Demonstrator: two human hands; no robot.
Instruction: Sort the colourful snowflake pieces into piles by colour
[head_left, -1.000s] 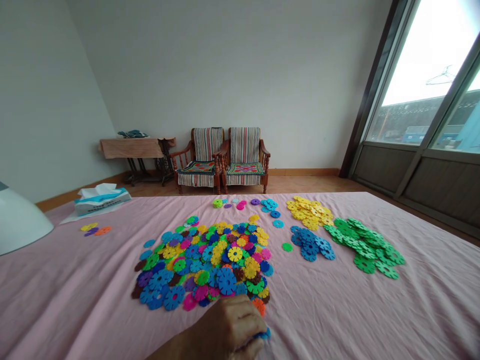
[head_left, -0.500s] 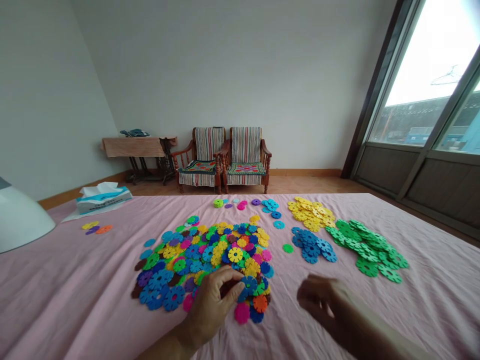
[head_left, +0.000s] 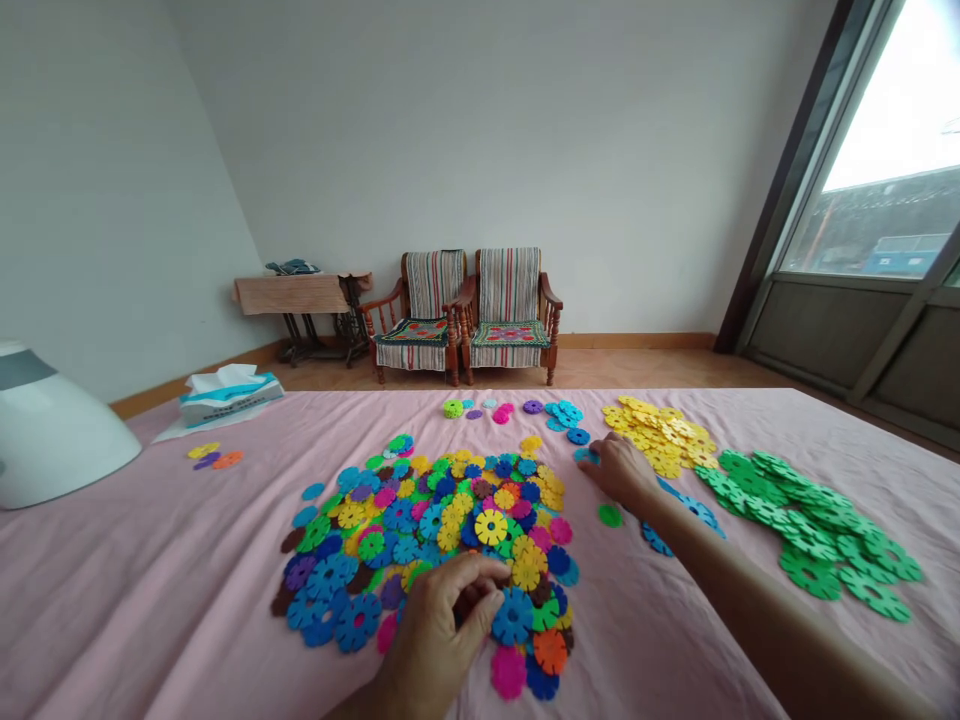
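Observation:
Over the near edge of a mixed pile of coloured notched discs (head_left: 450, 510), my left hand (head_left: 450, 620) has its thumb and forefinger nearly together beside a blue disc (head_left: 513, 615); whether anything is between them is hidden. My right hand (head_left: 619, 470) reaches forward with fingers down at a light blue disc (head_left: 586, 455), partly covered by the fingertips. Its grip cannot be made out. The right forearm crosses a blue disc group (head_left: 694, 508). Close by are the yellow pile (head_left: 660, 432) and a lone green disc (head_left: 610, 515).
Green discs (head_left: 810, 520) spread on the right of the pink cloth (head_left: 225, 560). Small discs line the back. At left are a tissue box (head_left: 231, 395), a white rounded object (head_left: 64, 440) and a few loose discs (head_left: 227, 460). Two chairs (head_left: 476, 320) stand beyond.
My right hand has moved forward from the near side to the light blue disc. My left hand stays by the pile. The view has shifted, moving the scene slightly.

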